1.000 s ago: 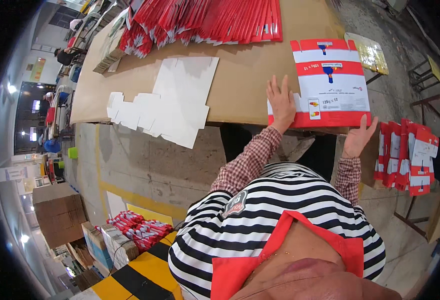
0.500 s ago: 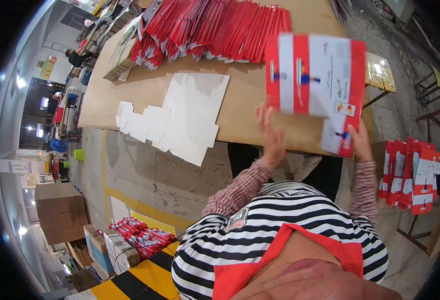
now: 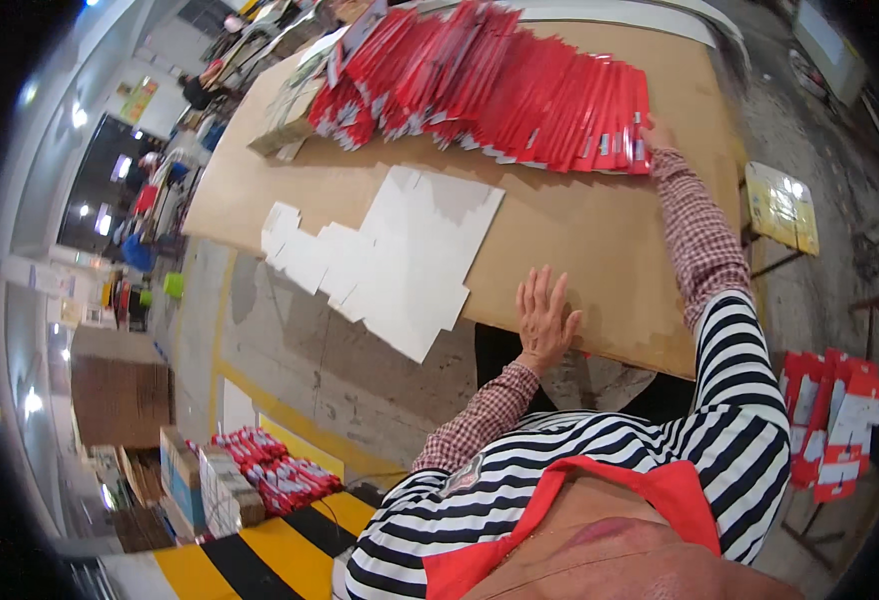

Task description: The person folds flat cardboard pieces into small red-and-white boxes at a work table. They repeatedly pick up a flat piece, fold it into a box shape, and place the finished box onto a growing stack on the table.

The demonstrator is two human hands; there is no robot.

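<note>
A long row of red and white folded cartons (image 3: pixel 560 100) stands on edge, packed together, along the far side of the brown table (image 3: pixel 600 240). My right hand (image 3: pixel 662 135) reaches out to the right end of this row and touches the last carton; its fingers are small, blurred and partly hidden. My left hand (image 3: pixel 547 318) lies open near the table's front edge, fingers spread and nothing in them. To its left a die-cut cardboard blank (image 3: pixel 400 255), white side up, lies flat and juts over the front edge.
A tied bundle of flat card (image 3: pixel 290 115) sits left of the row. Right of the table stands a yellow-topped stool (image 3: pixel 782 208); more red cartons (image 3: pixel 830 420) rest lower right. Lower left are red bundles (image 3: pixel 275 470), a big brown carton (image 3: pixel 120 385) and a yellow-black striped surface (image 3: pixel 260 555).
The red and white carton that was between my hands over the table's right side is no longer there. My right arm has stretched forward to the row's right end; my left hand has lowered.
</note>
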